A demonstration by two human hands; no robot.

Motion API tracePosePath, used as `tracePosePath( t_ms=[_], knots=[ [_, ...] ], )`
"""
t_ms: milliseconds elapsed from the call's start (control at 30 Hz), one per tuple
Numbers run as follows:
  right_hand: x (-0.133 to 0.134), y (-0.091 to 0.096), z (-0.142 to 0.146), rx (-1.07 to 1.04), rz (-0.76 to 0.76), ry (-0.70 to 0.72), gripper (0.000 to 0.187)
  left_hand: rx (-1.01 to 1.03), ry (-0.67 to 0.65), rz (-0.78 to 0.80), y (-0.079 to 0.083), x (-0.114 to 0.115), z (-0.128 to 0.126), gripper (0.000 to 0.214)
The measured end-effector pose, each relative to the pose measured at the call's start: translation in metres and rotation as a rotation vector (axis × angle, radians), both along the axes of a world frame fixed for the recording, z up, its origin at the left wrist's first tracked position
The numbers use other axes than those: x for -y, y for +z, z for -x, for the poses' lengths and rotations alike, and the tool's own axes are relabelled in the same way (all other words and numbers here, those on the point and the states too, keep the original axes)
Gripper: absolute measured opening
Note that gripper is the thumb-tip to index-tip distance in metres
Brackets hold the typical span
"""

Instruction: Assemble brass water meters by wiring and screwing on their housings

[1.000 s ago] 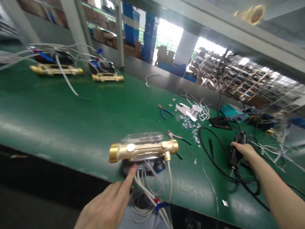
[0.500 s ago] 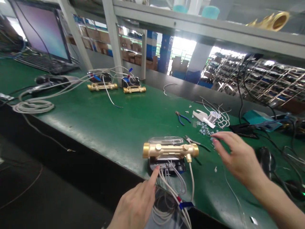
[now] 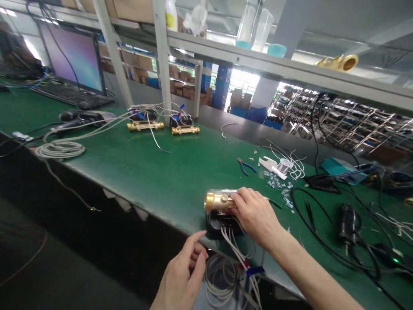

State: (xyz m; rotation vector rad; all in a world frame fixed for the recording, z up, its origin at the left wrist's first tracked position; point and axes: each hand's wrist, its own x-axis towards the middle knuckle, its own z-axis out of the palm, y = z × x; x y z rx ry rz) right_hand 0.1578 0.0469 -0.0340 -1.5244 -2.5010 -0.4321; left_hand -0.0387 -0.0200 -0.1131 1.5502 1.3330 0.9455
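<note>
A brass flow meter body (image 3: 214, 201) with a threaded end lies at the front edge of the green bench, on a black housing (image 3: 213, 222). My right hand (image 3: 258, 213) is wrapped over its brass tube and hides the right end. Grey cables (image 3: 230, 243) run from the housing down over the edge, bound with red and blue tape. Just left of the housing is my left hand (image 3: 183, 269), holding nothing. Its index finger points toward the housing and its thumb stands apart, while the other fingers curl.
Blue-handled pliers (image 3: 247, 166), a solder spool (image 3: 285, 165) and small clear scraps (image 3: 274, 181) lie behind the meter. To the right is a black electric screwdriver (image 3: 347, 224) with its cord. Two similar brass meters (image 3: 185, 130) and a cable coil (image 3: 60, 149) sit farther left.
My right hand has moved left from the scraps onto the brass meter body and closed over it. My left index finger has come off the housing. The view has shifted.
</note>
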Motion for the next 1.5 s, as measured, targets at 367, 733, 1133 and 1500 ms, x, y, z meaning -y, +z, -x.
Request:
tracePosePath(
  t_ms=[367,733,1133,1500],
  knots=[
    [0.031,-0.028,-0.022,-1.636,0.203,-0.372,0.036,0.64,-0.174,0.552,0.03,-0.026,-0.025,0.06],
    [0.058,-0.075,0.005,-1.974,0.41,-0.381,0.039,0.712,-0.223,0.645,0.051,-0.037,-0.05,0.035],
    [0.083,-0.045,-0.041,-1.888,0.581,-0.432,0.06,0.044,-0.249,0.406,0.082,-0.078,-0.04,0.028],
    [0.077,-0.03,-0.022,-1.759,0.64,-0.399,0.049,0.046,-0.28,0.38,0.073,-0.043,-0.044,0.066]
  ],
)
